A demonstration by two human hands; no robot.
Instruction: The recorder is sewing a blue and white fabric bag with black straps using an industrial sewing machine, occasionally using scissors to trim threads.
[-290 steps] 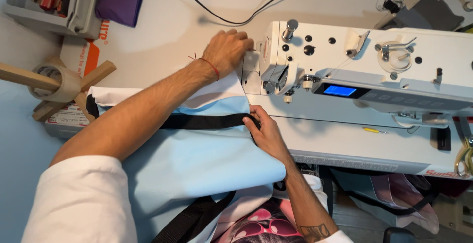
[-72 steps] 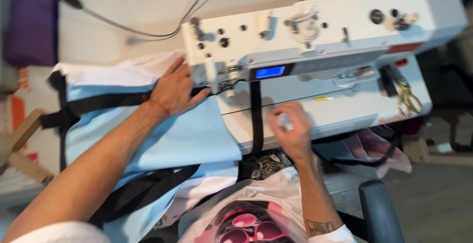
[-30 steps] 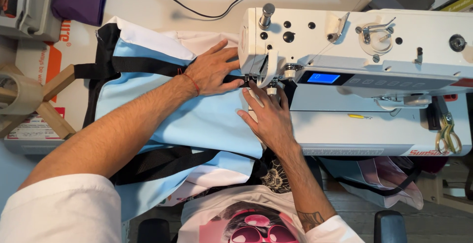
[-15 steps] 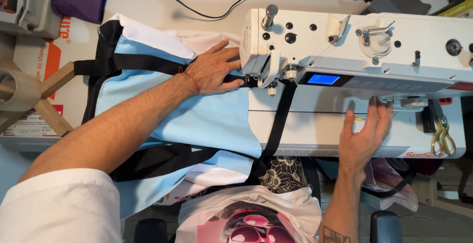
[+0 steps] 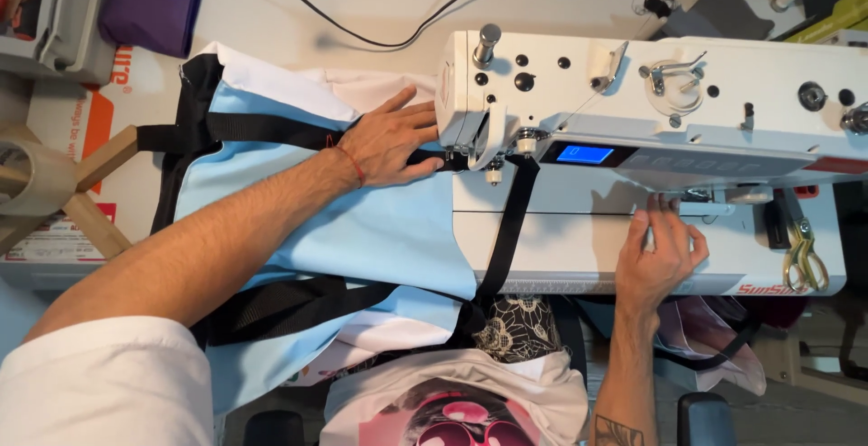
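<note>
Blue fabric [image 5: 380,238] and black strap [image 5: 511,220] at white sewing machine [image 5: 651,129].
Left hand [image 5: 389,143] flat, open, pressing strap and fabric beside its fingertips at the needle; right hand [image 5: 660,256] open, fingertips touching machine bed, scissors [image 5: 803,251] just right.

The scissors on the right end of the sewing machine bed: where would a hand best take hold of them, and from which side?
Take the scissors by the gold handle loops at their near end, coming from the front edge of the machine bed. They lie flat, loops toward the person and blades pointing away, beside the right hand. Coming from the near side likely keeps the fingers off the blades.
</note>
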